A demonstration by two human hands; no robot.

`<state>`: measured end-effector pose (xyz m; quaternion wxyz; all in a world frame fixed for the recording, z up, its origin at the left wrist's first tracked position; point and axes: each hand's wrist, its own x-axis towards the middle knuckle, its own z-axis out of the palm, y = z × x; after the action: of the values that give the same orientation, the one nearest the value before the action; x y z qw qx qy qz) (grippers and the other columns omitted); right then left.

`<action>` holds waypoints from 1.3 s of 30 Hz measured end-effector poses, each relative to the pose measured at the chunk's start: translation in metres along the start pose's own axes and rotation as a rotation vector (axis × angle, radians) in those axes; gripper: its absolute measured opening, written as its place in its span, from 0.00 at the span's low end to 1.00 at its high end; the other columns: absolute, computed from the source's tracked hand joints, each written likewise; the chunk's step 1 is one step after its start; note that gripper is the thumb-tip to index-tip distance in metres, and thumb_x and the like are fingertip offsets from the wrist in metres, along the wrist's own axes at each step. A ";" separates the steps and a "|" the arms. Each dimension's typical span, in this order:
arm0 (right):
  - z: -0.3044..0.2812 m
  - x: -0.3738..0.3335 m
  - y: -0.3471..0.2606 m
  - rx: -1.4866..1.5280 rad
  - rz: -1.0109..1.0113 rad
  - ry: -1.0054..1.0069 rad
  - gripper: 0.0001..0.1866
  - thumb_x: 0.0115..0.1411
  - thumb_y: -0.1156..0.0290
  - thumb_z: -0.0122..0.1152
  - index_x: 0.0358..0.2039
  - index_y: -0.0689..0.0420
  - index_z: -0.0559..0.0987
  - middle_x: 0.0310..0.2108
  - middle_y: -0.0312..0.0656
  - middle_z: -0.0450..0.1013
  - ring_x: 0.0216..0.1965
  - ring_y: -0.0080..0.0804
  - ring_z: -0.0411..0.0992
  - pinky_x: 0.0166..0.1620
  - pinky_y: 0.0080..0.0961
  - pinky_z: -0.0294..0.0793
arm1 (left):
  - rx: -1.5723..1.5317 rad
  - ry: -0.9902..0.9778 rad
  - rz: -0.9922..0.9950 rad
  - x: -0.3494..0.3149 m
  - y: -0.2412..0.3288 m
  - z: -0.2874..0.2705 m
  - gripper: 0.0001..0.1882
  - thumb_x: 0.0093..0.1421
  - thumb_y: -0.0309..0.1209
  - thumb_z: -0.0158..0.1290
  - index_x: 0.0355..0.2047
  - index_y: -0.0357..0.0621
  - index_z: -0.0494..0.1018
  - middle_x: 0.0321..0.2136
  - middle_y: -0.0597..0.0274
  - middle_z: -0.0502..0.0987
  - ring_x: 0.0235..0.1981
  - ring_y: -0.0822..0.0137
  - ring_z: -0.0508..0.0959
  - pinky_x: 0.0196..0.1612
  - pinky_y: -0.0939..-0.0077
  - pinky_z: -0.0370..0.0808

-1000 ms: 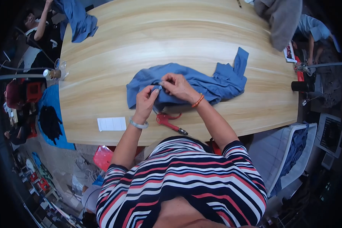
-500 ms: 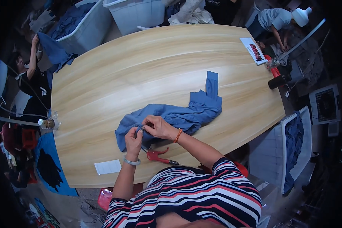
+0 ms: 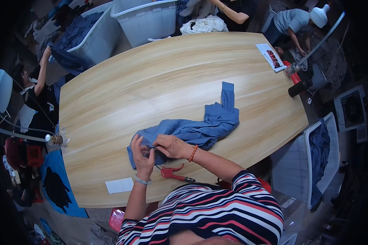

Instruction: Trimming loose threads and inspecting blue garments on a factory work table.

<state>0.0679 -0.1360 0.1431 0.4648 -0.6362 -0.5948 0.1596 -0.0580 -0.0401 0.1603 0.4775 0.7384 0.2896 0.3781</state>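
Note:
A blue garment [image 3: 186, 128] lies bunched on the wooden table in front of me, with a cuffed, narrow part [image 3: 227, 96] stretching away to the far right. My right hand [image 3: 171, 146], with an orange bead bracelet on its wrist, pinches the garment's near left part between thumb and fingertips. Close beside it, my left hand [image 3: 143, 159] has its fingers lifted and parted, its thumb close to the right fingertips. A pale bangle circles the left wrist. Just nearer to me than the hands lies a red air blow gun [image 3: 176, 173] with a dark nozzle.
A white paper [image 3: 119, 185] lies at the table's [image 3: 122, 90] near left. Jars [image 3: 56, 140] stand at its left edge, a dark bottle [image 3: 300, 87] at its right. Bins of blue clothing [image 3: 86, 36] [image 3: 315, 159] flank the table. Other people work at left, back and far right.
My left hand's fingers have lifted and spread away from the pinch at the garment. The right hand keeps its pinch. The whole view has shifted slightly, and a co-worker's arm shows at the back.

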 end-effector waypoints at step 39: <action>0.032 -0.023 -0.020 -0.110 0.409 0.097 0.06 0.53 0.72 0.56 0.28 0.62 0.73 0.28 0.51 0.70 0.32 0.50 0.71 0.35 0.39 0.70 | -0.038 -0.342 -0.119 -0.030 -0.034 -0.018 0.03 0.57 0.19 0.50 0.33 0.36 0.70 0.26 0.67 0.73 0.25 0.81 0.71 0.28 0.88 0.68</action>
<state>0.0265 -0.1470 0.1340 0.4152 -0.7751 -0.4380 0.1871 -0.0917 -0.0420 0.1255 0.5554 0.7642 0.2402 0.2234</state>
